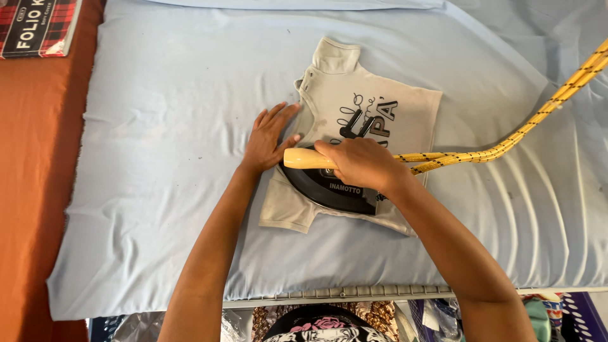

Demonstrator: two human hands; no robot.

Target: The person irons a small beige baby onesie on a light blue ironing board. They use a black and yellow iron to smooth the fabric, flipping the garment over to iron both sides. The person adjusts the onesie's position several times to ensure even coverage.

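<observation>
On the pale blue sheet (158, 158) spread over the padded counter, a small beige polo shirt (380, 101) lies flat with its collar pointing away from the person and its dark printed front facing up. A black flat iron (329, 187) sits on the lower half of the shirt, its soleplate down against the cloth, so the weight and heat bear on the fabric.

The right hand (362, 163) is closed around the iron's pale wooden handle (304, 158), fingers wrapped over the top; that grip looks suited to steering the iron across the shirt. The left hand (267, 138) lies open and flat, fingers spread, its palm on the sheet just beside the shirt's near sleeve and its thumb touching the handle's end. It appears to pin and stretch the cloth so it does not bunch under the iron.

A yellow-and-black braided cord (538, 117) runs from the back of the iron up and off to the right, lifted clear of the shirt, which keeps it off the cloth being pressed.

Further out, an orange cloth (31, 190) shows at the left, with a red plaid book (38, 28) lying on it at the far corner, well apart from the work. Below the counter's near edge, patterned fabrics (323, 323) and a basket (582, 313) are partly visible.
</observation>
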